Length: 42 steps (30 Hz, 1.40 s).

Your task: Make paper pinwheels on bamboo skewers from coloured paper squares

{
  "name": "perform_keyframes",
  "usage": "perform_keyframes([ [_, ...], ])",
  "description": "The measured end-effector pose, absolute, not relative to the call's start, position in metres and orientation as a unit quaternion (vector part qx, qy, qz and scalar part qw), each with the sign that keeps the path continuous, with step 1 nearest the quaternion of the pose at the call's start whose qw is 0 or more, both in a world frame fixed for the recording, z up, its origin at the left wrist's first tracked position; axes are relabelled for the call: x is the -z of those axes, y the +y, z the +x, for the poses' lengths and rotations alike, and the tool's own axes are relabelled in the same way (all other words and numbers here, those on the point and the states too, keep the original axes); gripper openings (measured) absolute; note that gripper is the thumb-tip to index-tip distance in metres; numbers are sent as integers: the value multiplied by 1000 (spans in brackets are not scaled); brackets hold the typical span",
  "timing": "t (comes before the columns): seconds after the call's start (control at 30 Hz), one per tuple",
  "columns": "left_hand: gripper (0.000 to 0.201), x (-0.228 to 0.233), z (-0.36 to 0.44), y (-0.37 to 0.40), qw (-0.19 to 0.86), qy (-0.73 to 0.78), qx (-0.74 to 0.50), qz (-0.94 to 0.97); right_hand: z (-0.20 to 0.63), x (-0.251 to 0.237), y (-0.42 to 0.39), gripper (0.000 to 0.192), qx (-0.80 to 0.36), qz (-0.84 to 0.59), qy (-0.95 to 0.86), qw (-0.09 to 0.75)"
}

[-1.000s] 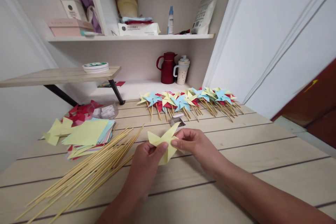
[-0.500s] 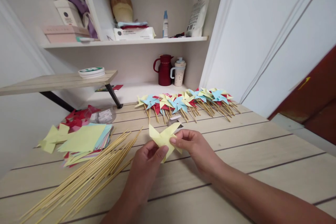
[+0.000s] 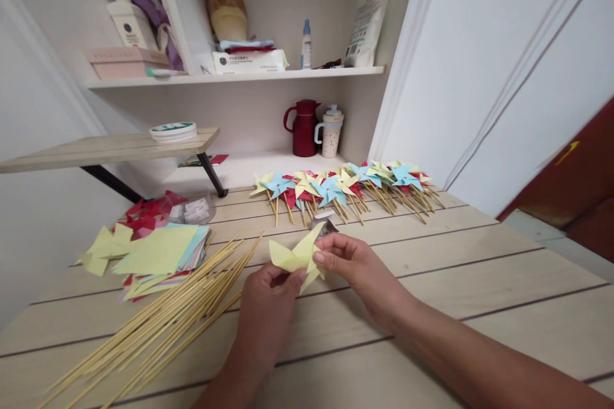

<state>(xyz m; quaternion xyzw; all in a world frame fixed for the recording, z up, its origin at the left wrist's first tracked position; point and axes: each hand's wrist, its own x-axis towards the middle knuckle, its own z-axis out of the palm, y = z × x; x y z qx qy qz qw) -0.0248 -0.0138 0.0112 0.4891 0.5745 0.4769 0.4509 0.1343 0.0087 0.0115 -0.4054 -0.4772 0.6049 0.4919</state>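
From where I stand, the slatted table (image 3: 503, 287) takes up the most room, and along its far side lies a row of pinwheels (image 3: 330, 188), yellow, blue and red, their handles pointing toward the person. Behind the row rises a white cabinet (image 3: 254, 118). Nearer the person than the row, and off to its left, a loose fan of thin wooden sticks (image 3: 177, 307) spreads across the boards. A stack of coloured paper (image 3: 158, 249), a yellow sheet on top, also sits to the left of the row. Just behind the row stands a dark red jug (image 3: 304, 131), with a pale lidded cup (image 3: 330, 134) close by it. On the person's side of the row are the two bare hands: the left hand (image 3: 268, 303) pinches the lower left of a yellow paper pinwheel (image 3: 297, 255), thumb on the front, while the right hand (image 3: 350, 268) grips its right edge between thumb and fingers. That pinwheel is in front of the row, its points flaring upward. Between it and the row sits a small open box (image 3: 326, 227), partly hidden.
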Motion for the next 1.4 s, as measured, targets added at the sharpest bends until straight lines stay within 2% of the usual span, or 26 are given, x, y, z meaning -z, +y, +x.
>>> perform_keyframes([
  [0.2,26,-13,-25,-18,455,580,-473,482,136,-10,10,32,-613,-398,-483,482],
  [0.47,29,-13,-24,-16,462,571,-463,496,137,-8,12,23,-572,-408,-533,471],
  [0.77,24,-15,-18,-22,509,558,-445,481,136,-3,11,29,-569,-419,-518,482],
  [0.93,24,-16,-18,-24,527,538,-468,462,138,-3,12,25,-566,-412,-525,485],
  [1.4,27,-14,-18,-23,506,541,-476,474,137,-6,11,23,-559,-414,-546,467],
])
